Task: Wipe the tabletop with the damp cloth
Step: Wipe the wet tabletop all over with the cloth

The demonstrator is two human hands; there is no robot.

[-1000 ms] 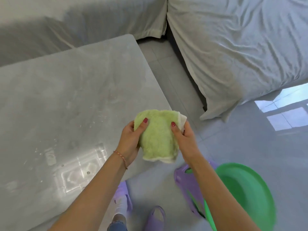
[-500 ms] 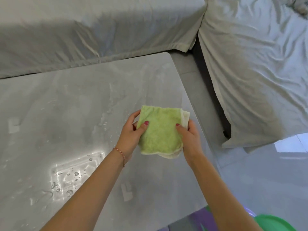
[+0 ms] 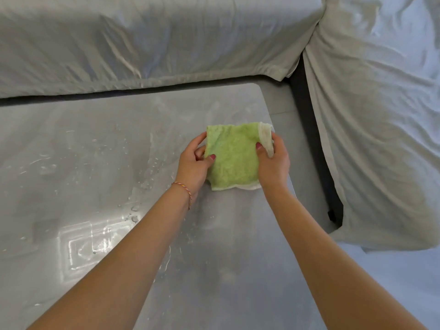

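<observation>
A folded green cloth with a pale edge is held flat just above the grey tabletop, near its far right corner. My left hand grips its left side, thumb on top. My right hand pinches its right side by the pale border. Water drops and wet streaks lie on the tabletop to the left of the cloth. Whether the cloth touches the surface I cannot tell.
A sofa under a grey sheet runs along the table's far edge. A second covered sofa section stands to the right, across a narrow strip of floor. The table's right edge runs just past my right hand.
Both hands have carried the cloth forward from the table's near right edge to over its far right part. The view has tilted up, so the green basin and slippers have left the frame.
</observation>
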